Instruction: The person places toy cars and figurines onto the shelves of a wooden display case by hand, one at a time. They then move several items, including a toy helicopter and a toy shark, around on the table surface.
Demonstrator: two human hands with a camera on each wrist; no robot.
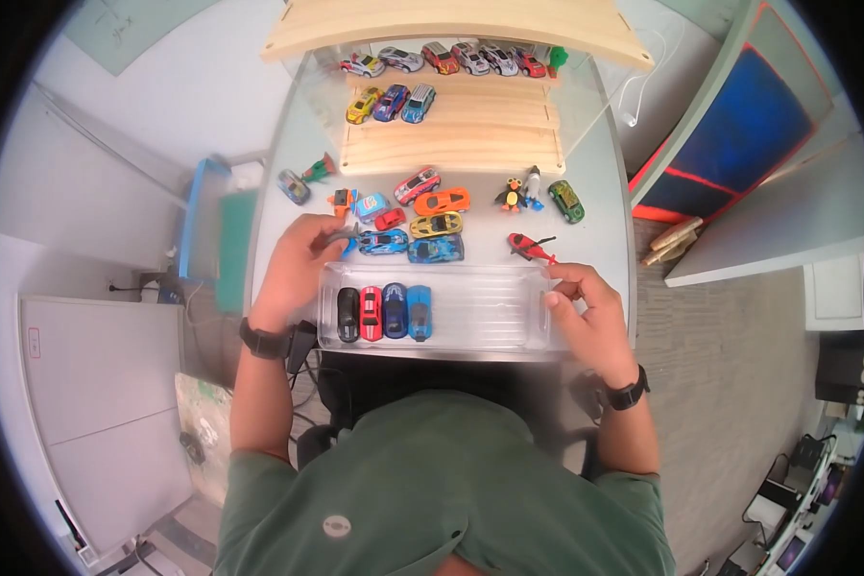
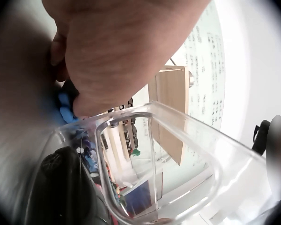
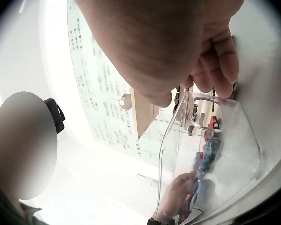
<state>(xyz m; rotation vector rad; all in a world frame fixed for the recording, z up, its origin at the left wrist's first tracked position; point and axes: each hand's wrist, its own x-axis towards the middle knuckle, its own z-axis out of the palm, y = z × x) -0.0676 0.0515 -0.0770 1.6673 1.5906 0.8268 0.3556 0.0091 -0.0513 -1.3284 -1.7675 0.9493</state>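
My left hand (image 1: 307, 252) is just beyond the left end of a clear plastic bin (image 1: 494, 331), its fingers pinching a small blue and dark grey toy (image 2: 65, 107) that they mostly hide. My right hand (image 1: 586, 305) holds the bin's right end, thumb and curled fingers at the rim (image 3: 215, 100). Inside the bin's left half stand a black toy car (image 1: 348, 315), a red one (image 1: 371, 312), a dark blue one (image 1: 395, 310) and a light blue one (image 1: 420, 313). Two blue cars, one nearer (image 1: 384, 242) and one camouflaged (image 1: 436, 249), lie behind the bin.
Farther back lie orange (image 1: 443, 201), gold (image 1: 436, 225) and green (image 1: 566, 202) cars, a penguin figure (image 1: 514, 195) and a red helicopter (image 1: 532, 248). A wooden shelf (image 1: 451, 149) with clear sides holds several cars at the table's back. The bin sits along the table's front edge.
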